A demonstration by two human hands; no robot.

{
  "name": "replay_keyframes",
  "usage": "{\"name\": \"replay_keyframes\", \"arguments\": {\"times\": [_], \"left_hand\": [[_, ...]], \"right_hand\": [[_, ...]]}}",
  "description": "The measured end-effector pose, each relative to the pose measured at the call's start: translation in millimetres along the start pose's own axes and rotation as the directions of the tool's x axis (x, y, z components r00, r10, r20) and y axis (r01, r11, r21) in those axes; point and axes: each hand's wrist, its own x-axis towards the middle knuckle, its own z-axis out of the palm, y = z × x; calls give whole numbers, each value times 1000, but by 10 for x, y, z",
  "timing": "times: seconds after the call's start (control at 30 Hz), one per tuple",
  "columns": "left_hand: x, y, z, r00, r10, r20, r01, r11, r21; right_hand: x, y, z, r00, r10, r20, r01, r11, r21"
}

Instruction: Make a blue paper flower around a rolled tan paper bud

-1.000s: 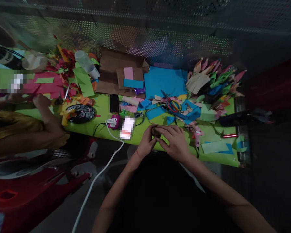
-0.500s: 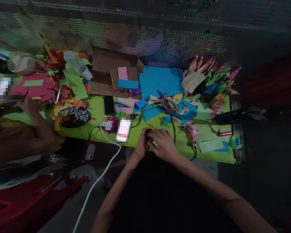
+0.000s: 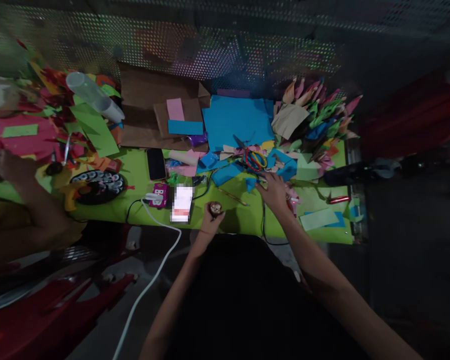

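A small round brown piece with a pale, crumpled-looking top [image 3: 215,208] sits in my left hand [image 3: 209,222], whose fingers are wrapped round it near the table's front edge. What it is made of I cannot make out. My right hand [image 3: 274,194] is away from it, fingers stretched forward and thumb apart, over the paper scraps. Closest to its fingertips are a folded blue paper piece [image 3: 251,184] and scissors with red and yellow handles [image 3: 255,159]. A thin pencil-like stick [image 3: 233,196] lies between the hands. The pink glue gun [image 3: 293,201] is partly hidden behind my right wrist.
On the green table [image 3: 135,212] lie a lit phone [image 3: 182,203], a dark phone [image 3: 156,164] and a purple plug block [image 3: 158,195] with a white cable. Blue sheets [image 3: 236,120] and paper flowers [image 3: 318,112] stand behind. A co-worker's arm [image 3: 30,185] is at left.
My hands were together around the small brown piece. They have parted: the left keeps it, the right has moved forward and right to the scraps. The view has shifted right.
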Motion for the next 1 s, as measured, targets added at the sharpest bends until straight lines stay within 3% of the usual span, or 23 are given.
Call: {"name": "replay_keyframes", "arguments": {"times": [0.07,0.13,0.2,0.27,0.33,0.37,0.43,0.5,0.57,0.63,0.73,0.93,1.0], "left_hand": [[7,-18,18,999,-22,33,20,996,81],[8,28,43,997,-27,67,6,957,290],[2,126,74,995,-2,99,-55,822,567],[-11,244,102,993,36,114,-112,620,776],[-23,353,112,992,48,116,-124,490,863],[-24,401,108,992,51,119,-129,467,875],[-14,491,89,989,72,131,-150,492,858],[7,586,71,979,134,154,-203,582,787],[24,700,76,953,237,190,-303,690,657],[19,827,111,911,339,235,-412,765,495],[-34,1003,187,868,425,258,-492,811,317],[-140,1111,232,867,452,211,-495,829,260],[-146,1079,231,893,413,178,-444,870,214]], "right_hand": [[52,130,153,998,61,18,-59,993,-106],[38,155,283,992,114,52,-103,977,-188],[0,115,359,987,151,61,-133,963,-234],[-19,56,374,983,176,44,-161,960,-229],[9,5,336,978,203,39,-197,972,-131],[41,-19,304,973,227,43,-226,974,-32],[120,-77,224,952,297,71,-305,917,258],[184,-173,134,925,354,137,-367,744,559],[195,-320,43,917,337,215,-379,560,737],[139,-502,-40,923,274,268,-373,481,793],[-19,-760,-124,918,245,313,-393,443,806],[-233,-950,-141,875,237,423,-482,338,808],[-254,-950,-153,872,205,445,-490,344,801]]}}
